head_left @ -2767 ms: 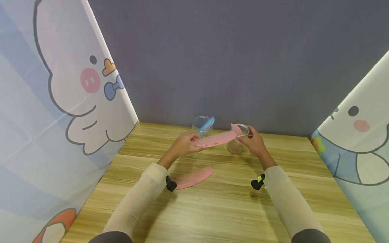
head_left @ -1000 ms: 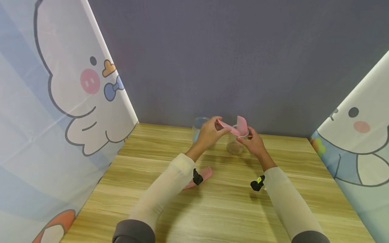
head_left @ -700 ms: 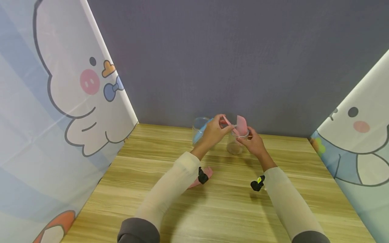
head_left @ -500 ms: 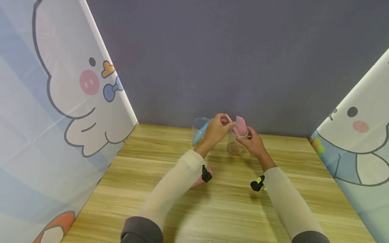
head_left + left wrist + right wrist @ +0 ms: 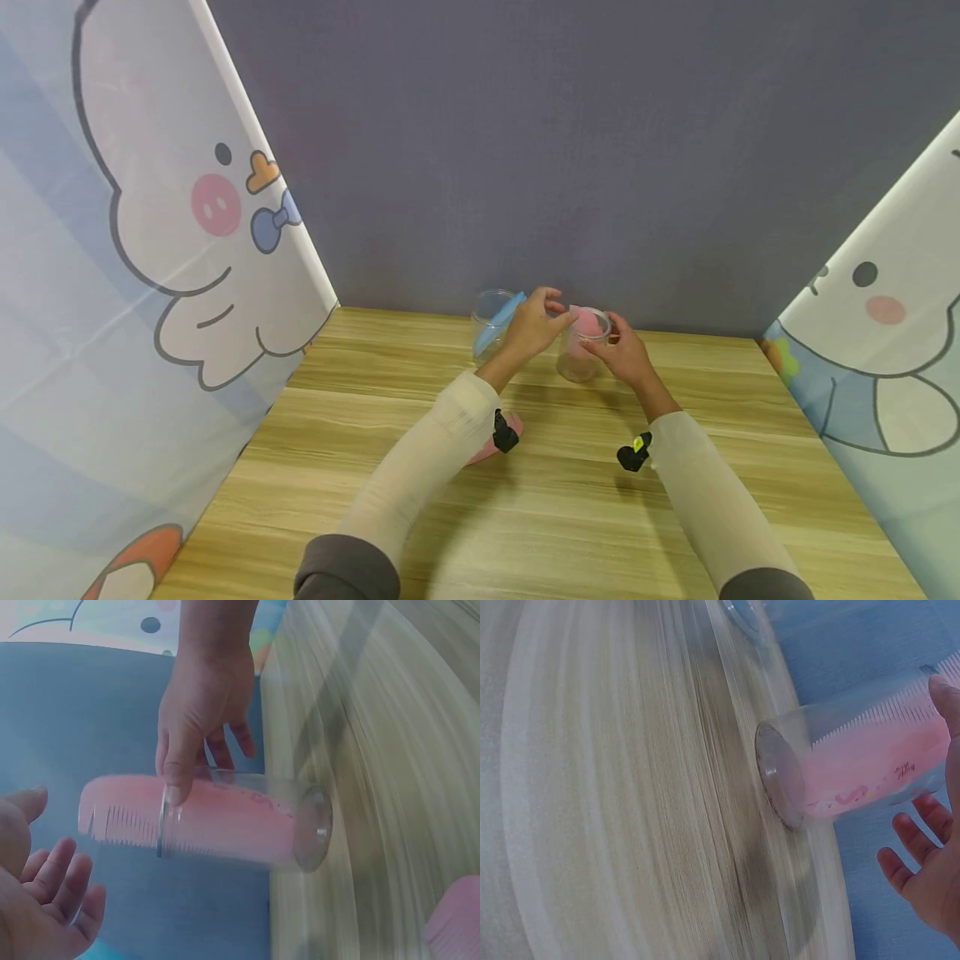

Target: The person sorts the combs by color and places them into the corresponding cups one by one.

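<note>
A pink comb (image 5: pixel 127 810) stands in a clear jar (image 5: pixel 577 371), its upper end reaching past the rim in the left wrist view. My right hand (image 5: pixel 628 357) grips that jar near its mouth, thumb at the rim. To the left of the jar's mouth is my left hand (image 5: pixel 532 325); in the left wrist view its fingers (image 5: pixel 56 877) are loosely bent and apart from the comb, with nothing in them. A second pink comb (image 5: pixel 483 452) lies on the table beneath the left forearm, which partly hides it.
Another clear jar (image 5: pixel 482 337) with a blue comb-like thing (image 5: pixel 501 320) leaning in it stands behind my left hand. The wooden table (image 5: pixel 570 517) meets a dark grey back wall (image 5: pixel 525 150). Cartoon-printed sheets (image 5: pixel 247 325) stand at both sides.
My left hand moved right to the jar with the pink comb, and the comb went down into it. The left fingers have let go. My right hand stayed on the jar.
</note>
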